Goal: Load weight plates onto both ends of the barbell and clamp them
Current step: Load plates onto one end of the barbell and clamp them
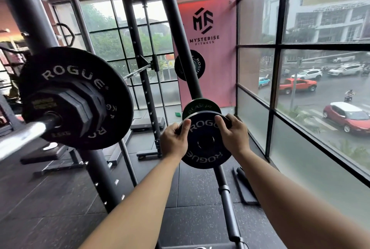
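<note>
Both hands gripped one small black weight plate just below the centre of the view, towards 5 o'clock. The left hand curled around its rim at 10 o'clock, thumb on the lettered face; the right hand clasped the rim at 2 o'clock the same way. The plate faced the person, in front of a slanting rack upright. A second small plate sat right behind it at its 12 o'clock, and a third plate hung higher on that upright. At 9 o'clock the barbell carried one large plate with a stack of smaller many-sided plates outside it; their number could not be told
</note>
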